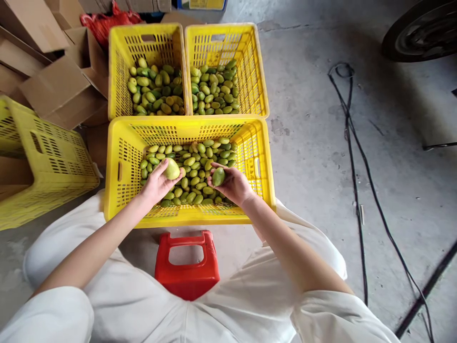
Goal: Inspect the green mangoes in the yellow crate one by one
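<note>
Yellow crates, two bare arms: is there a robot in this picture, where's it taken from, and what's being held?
No robot: these are a person's own hands, seen from a camera worn on the head, looking forward and down. The left hand holds a pale fruit, the right hand a darker green fruit. Both are over the front crate, which holds many smaller fruits. Behind it, on the concrete floor, two more crates hold similar fruits.

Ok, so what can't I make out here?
- Front crate, lower layers: head view, hidden by the top fruit.
- Wheel: head view, cut off at the top right.
- Blue-edged thing: head view, cut off by the top edge.
- Red stool, near part: head view, behind white trousers.
</note>
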